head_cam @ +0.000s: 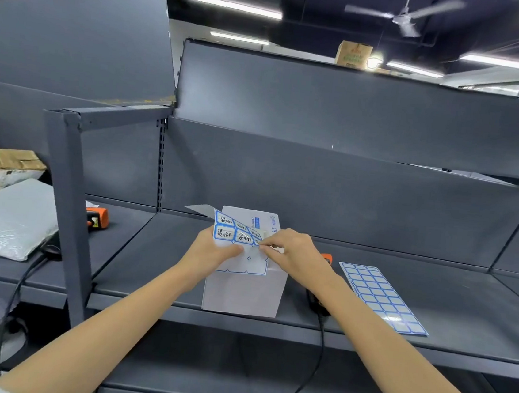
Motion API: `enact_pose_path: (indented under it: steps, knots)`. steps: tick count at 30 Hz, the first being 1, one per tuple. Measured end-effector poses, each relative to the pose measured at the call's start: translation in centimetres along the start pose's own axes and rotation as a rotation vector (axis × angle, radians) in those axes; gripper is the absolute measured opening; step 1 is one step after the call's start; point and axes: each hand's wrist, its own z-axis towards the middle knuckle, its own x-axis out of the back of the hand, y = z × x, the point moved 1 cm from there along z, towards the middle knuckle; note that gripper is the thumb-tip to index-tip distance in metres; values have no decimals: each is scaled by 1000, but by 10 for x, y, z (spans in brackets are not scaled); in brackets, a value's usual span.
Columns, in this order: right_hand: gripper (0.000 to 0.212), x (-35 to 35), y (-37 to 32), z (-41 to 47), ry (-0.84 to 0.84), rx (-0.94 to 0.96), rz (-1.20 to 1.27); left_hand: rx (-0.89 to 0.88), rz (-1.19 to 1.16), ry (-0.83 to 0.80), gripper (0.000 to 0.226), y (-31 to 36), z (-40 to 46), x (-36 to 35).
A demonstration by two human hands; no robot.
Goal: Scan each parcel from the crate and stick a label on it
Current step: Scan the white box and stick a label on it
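1. Shelving (370, 291) of dark grey metal fills your view, and its flat shelf carries everything you are working on.
2. Parcel (243, 290), a white box, lies on that shelf directly in front of you, its near edge close to the shelf lip.
3. Blank label sheet (383, 297), a grid of blue-bordered stickers, lies flat on the shelf to the right of the parcel, apart from it.
4. Partly used label sheet (234, 241) with handwritten stickers is held above the parcel's far half, its top corner curling back.
5. Your left hand (211, 250) grips that sheet at its left edge, thumb on top and fingers curled beneath.
6. Your right hand (294, 251) pinches at a sticker on the sheet's right edge with thumb and forefinger, the other fingers bent.
7. Orange scanner (321, 286) lies just behind your right wrist, mostly hidden; its black cable drops over the shelf edge.
8. Second orange scanner (97, 216) lies on the left-hand shelf.
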Motion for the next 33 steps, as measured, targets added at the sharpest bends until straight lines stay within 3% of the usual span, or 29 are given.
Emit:
enact_pose_path:
  steps: [8, 13, 20, 29, 33]
  knots:
    - [24, -2, 0, 0, -51, 64, -64, -41, 81, -10, 34, 3, -1, 2]
    - [20, -2, -4, -7, 58, 185, -153, -40, 90, -40, 41, 2, -2, 2]
    - [25, 2, -2, -4, 33, 239, -119, -33, 49, -25, 38, 1, -1, 3]
    - [7, -3, -10, -2, 154, 398, -209, 10, 24, -29, 35, 0, 1, 2]
    - [5, -9, -9, -3, 190, 338, -182, 14, 15, -36, 34, -2, 1, 2]
